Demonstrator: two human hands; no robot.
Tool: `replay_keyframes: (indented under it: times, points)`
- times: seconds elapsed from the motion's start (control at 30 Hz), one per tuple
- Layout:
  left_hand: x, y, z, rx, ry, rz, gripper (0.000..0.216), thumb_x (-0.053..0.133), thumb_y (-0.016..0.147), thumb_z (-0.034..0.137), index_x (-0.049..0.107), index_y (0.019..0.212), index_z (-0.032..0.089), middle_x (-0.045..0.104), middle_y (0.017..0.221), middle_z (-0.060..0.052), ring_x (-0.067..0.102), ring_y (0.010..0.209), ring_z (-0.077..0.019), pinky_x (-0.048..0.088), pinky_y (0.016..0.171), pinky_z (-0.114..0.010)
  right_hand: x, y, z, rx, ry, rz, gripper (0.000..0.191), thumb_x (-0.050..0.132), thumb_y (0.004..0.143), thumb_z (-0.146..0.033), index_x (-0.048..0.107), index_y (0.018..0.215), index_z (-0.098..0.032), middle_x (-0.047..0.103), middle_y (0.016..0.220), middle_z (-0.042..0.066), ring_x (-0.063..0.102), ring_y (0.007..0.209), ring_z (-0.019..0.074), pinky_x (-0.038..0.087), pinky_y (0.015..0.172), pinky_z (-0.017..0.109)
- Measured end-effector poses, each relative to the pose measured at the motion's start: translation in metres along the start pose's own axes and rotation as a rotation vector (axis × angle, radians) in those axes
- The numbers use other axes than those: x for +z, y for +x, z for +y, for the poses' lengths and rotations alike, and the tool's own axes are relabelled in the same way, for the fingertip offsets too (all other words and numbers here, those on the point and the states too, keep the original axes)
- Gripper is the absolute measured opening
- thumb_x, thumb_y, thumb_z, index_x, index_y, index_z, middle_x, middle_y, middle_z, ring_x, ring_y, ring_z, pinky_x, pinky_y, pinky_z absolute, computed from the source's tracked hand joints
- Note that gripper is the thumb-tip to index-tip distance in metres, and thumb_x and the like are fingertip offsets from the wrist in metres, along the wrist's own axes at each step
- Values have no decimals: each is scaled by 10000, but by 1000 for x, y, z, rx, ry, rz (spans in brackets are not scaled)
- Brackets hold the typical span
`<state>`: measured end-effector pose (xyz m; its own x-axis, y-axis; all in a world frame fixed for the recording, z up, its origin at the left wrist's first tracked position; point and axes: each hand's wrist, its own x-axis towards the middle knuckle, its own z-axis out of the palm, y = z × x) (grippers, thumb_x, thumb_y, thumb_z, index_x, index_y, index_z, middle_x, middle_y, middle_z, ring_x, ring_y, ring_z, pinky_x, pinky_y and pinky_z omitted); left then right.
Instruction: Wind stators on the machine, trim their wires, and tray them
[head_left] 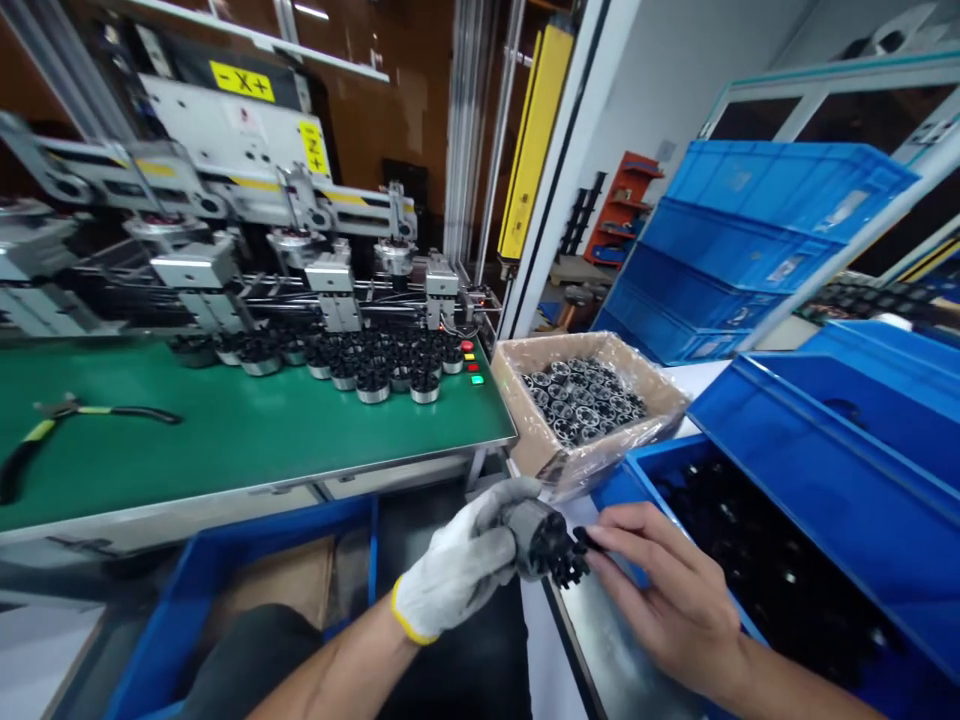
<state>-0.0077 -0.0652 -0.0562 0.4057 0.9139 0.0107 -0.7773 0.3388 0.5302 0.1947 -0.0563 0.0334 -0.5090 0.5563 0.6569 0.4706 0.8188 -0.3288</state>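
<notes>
My left hand (pixel 465 565) wears a white glove with grey fingertips and is closed around a stack of small black toothed round parts (pixel 559 553). My bare right hand (pixel 667 590) pinches the right end of that same stack with its fingertips. Both hands are low in the middle of the view, in front of a cardboard box (pixel 525 420) lined with plastic and full of the same black parts. A blue bin (pixel 825 520) with more dark parts lies just right of my right hand.
A green bench (pixel 247 430) carries rows of black-and-silver round parts (pixel 360 365) under a grey machine (pixel 225 200). Yellow-handled pliers (pixel 45 430) lie at its left. Stacked blue crates (pixel 750 240) stand back right. Another blue bin (pixel 225 590) sits below left.
</notes>
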Motion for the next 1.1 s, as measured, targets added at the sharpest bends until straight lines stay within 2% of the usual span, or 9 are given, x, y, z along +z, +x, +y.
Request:
replay_keyframes:
  times: [0.1, 0.17, 0.27, 0.33, 0.4, 0.47, 0.7, 0.87, 1.1]
  points:
    - [-1, 4, 4, -9, 171, 104, 691, 821, 498, -30, 685, 1117, 244, 702, 1050, 2, 657, 864, -127, 502, 722, -184, -2, 2, 4, 31, 12, 30, 262, 634, 911, -3, 703, 1107, -163, 672, 949, 68, 698, 825, 148, 623, 729, 222]
    - [-3, 7, 8, -19, 267, 161, 801, 722, 431, -100, 661, 1145, 258, 702, 1064, 6, 654, 885, -144, 489, 726, -195, -2, 2, 5, 52, 18, 49, 274, 640, 905, -1, 704, 1112, -170, 674, 955, 67, 699, 823, 149, 623, 722, 222]
    - [-3, 10, 11, -4, 280, 191, 775, 828, 499, 19, 660, 1221, 243, 702, 1026, -11, 635, 877, -143, 484, 763, -212, -2, 1, 5, 54, 28, 56, 258, 641, 908, -11, 705, 1100, -170, 680, 960, 67, 706, 832, 150, 624, 739, 217]
    - [-1, 10, 7, 19, 253, 162, 680, 905, 653, 308, 656, 1283, 244, 690, 999, -24, 621, 837, -136, 484, 725, -214, -1, 0, 4, 48, 35, 49, 248, 635, 911, -14, 705, 1091, -169, 684, 955, 67, 710, 840, 149, 624, 757, 215]
    - [1, 9, 1, -4, 238, 98, 689, 758, 806, 618, 604, 1382, 272, 671, 951, -30, 613, 754, -132, 471, 632, -218, 1, -1, 3, 46, 41, 37, 245, 633, 913, -17, 704, 1092, -169, 688, 943, 66, 709, 835, 146, 623, 752, 211]
    - [3, 6, -5, -45, 292, 32, 743, 609, 865, 731, 532, 1464, 298, 664, 957, -38, 609, 711, -137, 470, 592, -233, 2, -1, 2, 43, 47, 29, 248, 630, 918, -21, 702, 1102, -171, 691, 937, 67, 707, 836, 147, 624, 740, 215]
    - [19, 1, 4, -129, 862, 58, 1222, 971, 514, 505, 382, 1570, 330, 636, 1346, -52, 605, 1166, -298, 477, 1050, -400, 3, -1, 0, 24, 44, 2, 278, 618, 918, -10, 715, 1119, -176, 693, 931, 70, 706, 833, 160, 632, 717, 238]
    - [31, -1, 16, -169, 982, 79, 1151, 931, 524, 593, 456, 1533, 312, 650, 1343, -45, 585, 1198, -338, 425, 1107, -445, 2, -6, 3, -18, 4, -15, 264, 611, 921, 2, 713, 1110, -151, 694, 947, 82, 705, 839, 163, 628, 714, 238]
    - [38, 1, 26, -377, 1064, 116, 1062, 888, 558, 487, 470, 1519, 315, 651, 1350, -45, 572, 1231, -362, 413, 1112, -490, 1, -5, 7, -138, -66, -66, 308, 560, 909, 45, 679, 1102, -164, 693, 950, 88, 720, 854, 169, 625, 717, 247]
